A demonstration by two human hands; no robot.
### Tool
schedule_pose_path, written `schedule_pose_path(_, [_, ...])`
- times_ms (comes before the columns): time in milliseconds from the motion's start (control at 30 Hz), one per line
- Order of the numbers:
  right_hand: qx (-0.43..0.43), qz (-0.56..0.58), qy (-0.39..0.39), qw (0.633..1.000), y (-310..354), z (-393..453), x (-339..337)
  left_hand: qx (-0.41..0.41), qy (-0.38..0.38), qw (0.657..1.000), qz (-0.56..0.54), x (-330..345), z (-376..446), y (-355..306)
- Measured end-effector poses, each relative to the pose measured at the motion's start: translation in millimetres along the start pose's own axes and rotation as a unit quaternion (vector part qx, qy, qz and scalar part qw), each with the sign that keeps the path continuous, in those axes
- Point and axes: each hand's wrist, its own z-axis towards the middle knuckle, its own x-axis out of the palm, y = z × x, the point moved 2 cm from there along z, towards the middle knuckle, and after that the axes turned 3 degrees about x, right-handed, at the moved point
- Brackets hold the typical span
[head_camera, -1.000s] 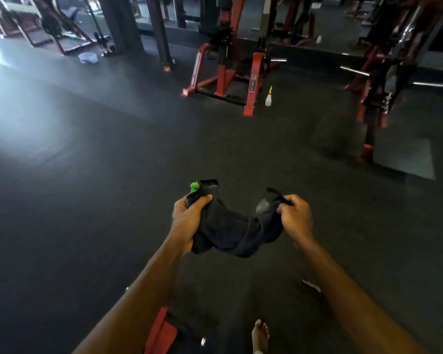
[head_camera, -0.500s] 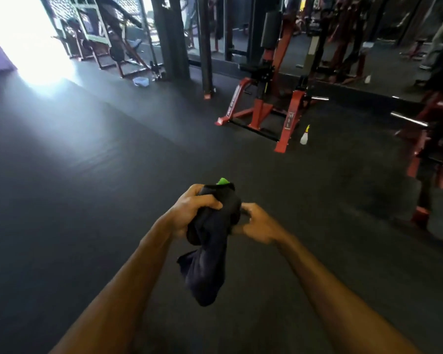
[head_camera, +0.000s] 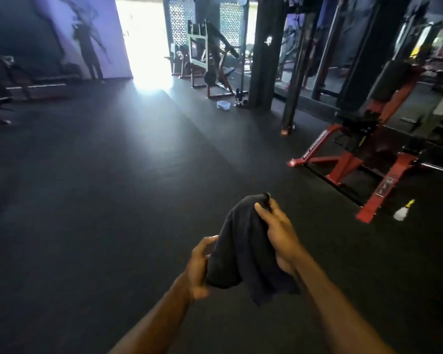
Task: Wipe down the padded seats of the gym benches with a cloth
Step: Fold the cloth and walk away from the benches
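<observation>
Head view: both hands' fingers grip dark cloth (head_camera: 241, 251); red frame's (head_camera: 343, 169) lettering blurred.

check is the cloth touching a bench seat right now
No, the dark cloth is bunched in mid-air between the left hand and right hand, above bare floor.

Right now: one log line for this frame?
phase: cloth prep | left hand: grips dark cloth | right hand: grips cloth | bench contact: none

A big gym room with a dark floor (head_camera: 113, 187)

Bright light comes in through a doorway (head_camera: 143, 39) at the back. A purple wall (head_camera: 87, 34) stands left of it. Red machines (head_camera: 363, 159) stand on the right by black posts (head_camera: 264, 52).
</observation>
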Motion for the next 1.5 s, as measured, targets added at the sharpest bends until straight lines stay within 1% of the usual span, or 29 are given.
schedule_pose_path(67, [-0.005,0.008,0.037,0.999,7,29,14,0.023,0.006,1.000,-0.008,-16,17,-29])
schedule_pose_path(167, [0.007,0.000,0.090,0.996,12,79,30,0.075,-0.023,0.996,-0.053,-55,50,-73])
schedule_pose_path(267, [0.014,-0.030,0.103,0.994,14,134,44,0.140,-0.003,0.985,-0.097,-83,64,-107])
schedule_pose_path(333, [0.027,-0.051,0.108,0.992,7,176,59,0.147,-0.007,0.989,-0.032,-95,73,-125])
schedule_pose_path(400, [0.049,-0.080,0.135,0.986,-4,215,75,0.120,-0.057,0.988,0.081,-105,86,-140])
schedule_pose_path(433, [0.060,-0.114,0.159,0.979,-9,240,87,0.122,-0.085,0.982,0.114,-113,97,-152])
schedule_pose_path(500, [0.070,-0.226,0.211,0.948,-17,286,105,0.154,-0.156,0.969,0.110,-130,120,-178])
schedule_pose_path(567, [0.040,-0.361,0.252,0.897,-25,334,122,0.203,-0.245,0.945,0.075,-149,140,-206])
schedule_pose_path(600, [0.017,-0.411,0.271,0.870,-29,365,136,0.221,-0.291,0.928,0.072,-161,152,-223])
schedule_pose_path(633, [-0.005,-0.439,0.279,0.854,-32,386,146,0.231,-0.329,0.912,0.086,-165,157,-236])
schedule_pose_path(700, [-0.044,-0.463,0.263,0.846,-29,424,172,0.251,-0.412,0.867,0.123,-180,167,-262])
schedule_pose_path(767, [-0.089,-0.459,0.223,0.855,-19,451,195,0.262,-0.488,0.808,0.200,-201,170,-283])
schedule_pose_path(800, [-0.093,-0.437,0.229,0.865,-12,462,207,0.260,-0.517,0.779,0.243,-207,170,-295])
schedule_pose_path(833, [-0.098,-0.421,0.260,0.863,-4,472,218,0.251,-0.545,0.749,0.282,-212,169,-305])
schedule_pose_path(900, [-0.117,-0.423,0.357,0.825,8,496,249,0.250,-0.596,0.697,0.310,-225,168,-327])
schedule_pose_path(933, [-0.126,-0.441,0.416,0.785,8,510,270,0.248,-0.631,0.673,0.295,-229,165,-338])
schedule_pose_path(967, [-0.146,-0.476,0.453,0.740,8,517,284,0.251,-0.654,0.658,0.276,-226,162,-349])
schedule_pose_path(1000, [-0.166,-0.508,0.481,0.695,5,522,302,0.247,-0.673,0.649,0.255,-230,157,-354])
schedule_pose_path(1033, [-0.184,-0.535,0.490,0.663,3,527,316,0.262,-0.666,0.655,0.243,-230,153,-359])
schedule_pose_path(1067, [-0.205,-0.548,0.489,0.647,0,532,332,0.273,-0.643,0.671,0.248,-228,147,-364])
schedule_pose_path(1100, [-0.217,-0.549,0.479,0.650,-1,534,344,0.276,-0.613,0.689,0.270,-232,144,-367])
schedule_pose_path(1167, [-0.244,-0.529,0.456,0.673,-2,539,381,0.245,-0.581,0.691,0.353,-244,129,-375])
schedule_pose_path(1200, [-0.260,-0.508,0.447,0.688,-2,538,396,0.229,-0.583,0.675,0.390,-251,122,-378])
schedule_pose_path(1233, [-0.280,-0.483,0.447,0.699,-3,535,411,0.229,-0.595,0.649,0.415,-257,113,-382])
schedule_pose_path(1267, [-0.312,-0.454,0.449,0.704,-4,530,433,0.231,-0.625,0.616,0.420,-266,102,-389])
schedule_pose_path(1333, [-0.317,-0.402,0.453,0.730,-4,516,469,0.232,-0.690,0.556,0.401,-287,79,-402])
schedule_pose_path(1367, [-0.298,-0.384,0.455,0.746,-6,510,484,0.236,-0.711,0.533,0.393,-297,70,-408])
schedule_pose_path(1433, [-0.248,-0.351,0.457,0.779,-17,499,524,0.259,-0.732,0.507,0.375,-323,51,-424])
schedule_pose_path(1500, [-0.195,-0.345,0.440,0.805,-31,488,568,0.281,-0.744,0.505,0.335,-349,36,-440])
